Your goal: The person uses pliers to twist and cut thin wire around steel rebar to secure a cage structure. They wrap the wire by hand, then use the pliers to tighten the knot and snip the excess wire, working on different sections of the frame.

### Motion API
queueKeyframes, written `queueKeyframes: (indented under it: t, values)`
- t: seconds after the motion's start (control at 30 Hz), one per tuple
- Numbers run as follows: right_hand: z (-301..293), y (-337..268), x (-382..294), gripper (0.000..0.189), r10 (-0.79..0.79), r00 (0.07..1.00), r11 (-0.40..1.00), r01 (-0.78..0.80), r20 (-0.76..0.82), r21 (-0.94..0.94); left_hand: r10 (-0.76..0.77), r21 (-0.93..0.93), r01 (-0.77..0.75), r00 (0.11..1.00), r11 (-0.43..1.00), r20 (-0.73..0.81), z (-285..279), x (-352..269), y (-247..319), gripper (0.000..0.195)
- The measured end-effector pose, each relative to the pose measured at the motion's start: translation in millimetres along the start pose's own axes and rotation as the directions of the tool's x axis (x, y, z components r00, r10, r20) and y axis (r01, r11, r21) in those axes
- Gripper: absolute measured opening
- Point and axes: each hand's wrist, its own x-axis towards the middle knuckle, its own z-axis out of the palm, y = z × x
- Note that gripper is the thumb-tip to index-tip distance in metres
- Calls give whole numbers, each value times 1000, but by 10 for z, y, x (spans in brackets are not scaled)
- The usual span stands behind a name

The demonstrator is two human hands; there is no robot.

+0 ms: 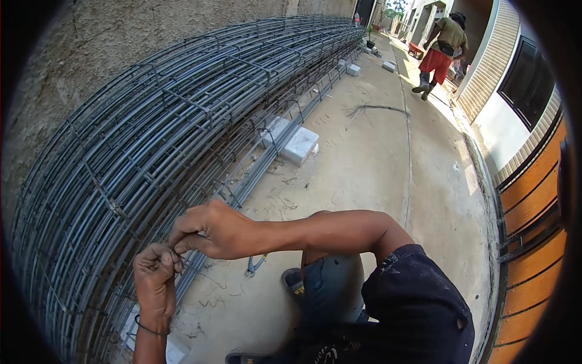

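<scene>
My left hand (157, 273), with a dark band at the wrist, is raised beside the lower edge of a rebar cage stack. My right hand (216, 232) reaches across from the right, and its fingertips meet those of the left. Both pinch what looks like a short tie wire (180, 263), mostly hidden by the fingers. Just beyond them runs a low set of thin steel bars with stirrups (261, 170). Blue-handled pincers (255, 265) lie on the concrete near my right forearm.
Stacked rebar cages (182, 104) line the rough wall (104, 32). White blocks (300, 144) support the lower bars. A bundle of loose wire (379, 108) lies on the concrete floor (363, 168). Farther off, a person (443, 50) walks away. Orange slatted gate (532, 273) at right.
</scene>
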Motion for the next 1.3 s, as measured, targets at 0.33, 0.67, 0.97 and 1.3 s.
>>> queueKeyframes:
  t: [0.33, 0.67, 0.97, 1.3]
  values:
    - [16, 210, 165, 48, 243, 965, 926, -260, 96, 272, 131, 103, -118, 982, 988, -137, -75, 37, 34, 24]
    - [209, 75, 106, 66, 31, 995, 950, 1, 99, -312, 43, -13, -47, 972, 999, -232, -257, -4, -147, 16]
    - [350, 223, 123, 42, -5, 1000, 956, 10, 18, -295, 26, -80, -53, 951, 995, -307, -108, -18, -172, 16]
    - [244, 237, 212, 42, 194, 961, 981, -191, 195, -33, 24, -59, -36, 981, 998, -193, -266, 13, -152, 19]
